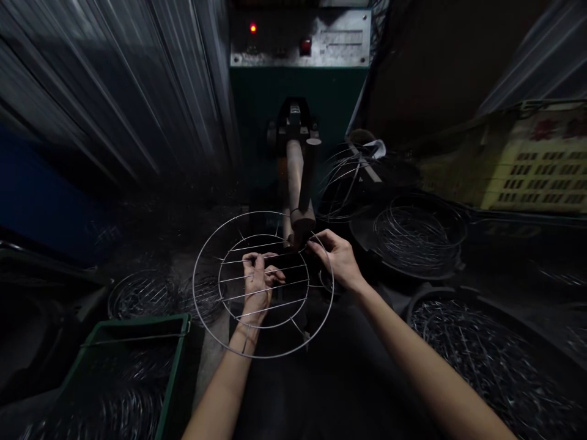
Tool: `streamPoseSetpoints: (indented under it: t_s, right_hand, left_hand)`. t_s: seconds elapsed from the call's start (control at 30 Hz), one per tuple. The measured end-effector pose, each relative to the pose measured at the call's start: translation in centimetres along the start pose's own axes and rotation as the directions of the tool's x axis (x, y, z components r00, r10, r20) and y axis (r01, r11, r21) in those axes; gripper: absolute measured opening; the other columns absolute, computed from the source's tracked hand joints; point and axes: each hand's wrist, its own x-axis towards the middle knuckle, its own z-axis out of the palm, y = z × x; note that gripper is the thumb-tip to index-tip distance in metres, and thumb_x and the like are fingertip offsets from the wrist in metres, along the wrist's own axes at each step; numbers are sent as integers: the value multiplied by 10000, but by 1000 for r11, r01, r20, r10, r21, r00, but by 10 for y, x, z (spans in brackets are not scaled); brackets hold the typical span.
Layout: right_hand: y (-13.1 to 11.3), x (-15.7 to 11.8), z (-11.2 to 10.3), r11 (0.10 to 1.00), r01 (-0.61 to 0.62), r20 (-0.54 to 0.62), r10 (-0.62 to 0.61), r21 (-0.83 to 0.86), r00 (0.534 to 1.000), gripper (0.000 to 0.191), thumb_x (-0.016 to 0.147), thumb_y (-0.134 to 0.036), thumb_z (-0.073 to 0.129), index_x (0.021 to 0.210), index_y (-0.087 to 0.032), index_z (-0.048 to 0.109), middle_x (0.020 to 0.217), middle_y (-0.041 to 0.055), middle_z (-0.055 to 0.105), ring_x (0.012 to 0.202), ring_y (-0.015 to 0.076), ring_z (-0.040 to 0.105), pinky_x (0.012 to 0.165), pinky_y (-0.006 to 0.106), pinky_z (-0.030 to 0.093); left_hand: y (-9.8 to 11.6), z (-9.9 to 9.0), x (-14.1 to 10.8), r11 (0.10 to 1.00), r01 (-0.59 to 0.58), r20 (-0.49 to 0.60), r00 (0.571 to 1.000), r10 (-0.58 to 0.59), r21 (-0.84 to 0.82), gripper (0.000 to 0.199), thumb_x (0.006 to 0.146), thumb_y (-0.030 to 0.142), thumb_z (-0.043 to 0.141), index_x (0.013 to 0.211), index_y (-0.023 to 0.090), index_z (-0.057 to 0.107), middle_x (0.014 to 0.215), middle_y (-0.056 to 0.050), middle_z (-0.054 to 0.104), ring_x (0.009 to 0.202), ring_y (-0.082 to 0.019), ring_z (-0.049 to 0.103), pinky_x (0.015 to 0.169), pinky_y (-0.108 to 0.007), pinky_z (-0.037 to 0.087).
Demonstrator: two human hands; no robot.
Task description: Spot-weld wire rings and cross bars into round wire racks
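Observation:
A round wire rack (263,285), with an outer ring, an inner ring and parallel cross bars, sits level at the lower end of a spot welder's electrodes (302,217). My left hand (258,287) reaches in from below, thumb and fingers closed on a cross bar near the rack's middle. At the rack's far right edge, my right hand (337,256) makes a pinch beside the electrode tip, between the inner and outer rings. Whatever lies between those fingertips is too small and dark to make out. The electrode tips partly cover the rack's far edge.
The welder's control panel (300,38) shows a lit red lamp. A green crate (178,373) with wire parts stands at lower left. To the right are a basin (367,235) of wire rings, a tub (413,299) of short wire pieces and a yellow crate (536,171).

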Motion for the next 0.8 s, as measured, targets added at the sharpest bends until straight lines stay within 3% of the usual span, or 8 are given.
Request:
streamPoseSetpoints:
  t_s: [0.47,0.8]
  right_hand:
    - [-2,11,5,998,38,-3,-38,-42,999,188,764,-372,568,749,-185,576,696,-7,599,631,127,544,595,246,434]
    - [0,15,5,1000,3,17,-3,8,1000,174,760,-365,574,747,-192,587,682,-17,623,631,125,567,604,238,442]
  left_hand:
    - [5,2,8,999,-9,-48,999,10,35,379,778,498,566,900,262,295,858,40,591,460,-65,555,399,-174,440]
    - [4,0,9,999,-31,-41,999,31,12,319,788,402,597,887,252,334,822,37,619,462,-92,574,416,-204,452]
